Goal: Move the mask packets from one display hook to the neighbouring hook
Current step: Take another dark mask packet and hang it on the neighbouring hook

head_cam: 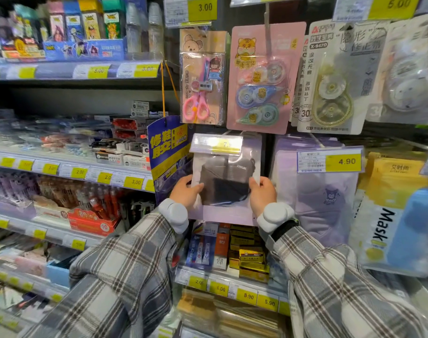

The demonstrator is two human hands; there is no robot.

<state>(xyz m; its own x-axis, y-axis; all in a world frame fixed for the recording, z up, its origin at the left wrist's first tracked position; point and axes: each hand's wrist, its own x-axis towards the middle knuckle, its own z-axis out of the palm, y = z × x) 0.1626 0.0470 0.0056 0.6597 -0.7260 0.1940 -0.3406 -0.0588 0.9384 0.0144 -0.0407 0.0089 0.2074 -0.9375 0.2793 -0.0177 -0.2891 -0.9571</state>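
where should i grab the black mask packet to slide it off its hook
By its two side edges near the middle, coming from the front, as the left hand and right hand do. The black mask packet hangs flat and facing out, so both edges are open.

Black mask packet (226, 181) hemmed on both sides: left hand (186, 191) at its left edge, right hand (261, 192) at its right edge.
Price tag holder (216, 143) overhangs packet top, blocks straight lift.
Blue hanging sign (168, 152) crowds left side, touching or just beside left hand.
Purple mask packets (325, 191) on neighbouring hook just right; narrow dark gap between.
4.90 price tag (330, 161) fronts that hook.
Pink correction tape card (263, 76) and scissors card (203, 76) hang low overhead.
Boxes (247, 250) on shelf below.
Open air toward camera.
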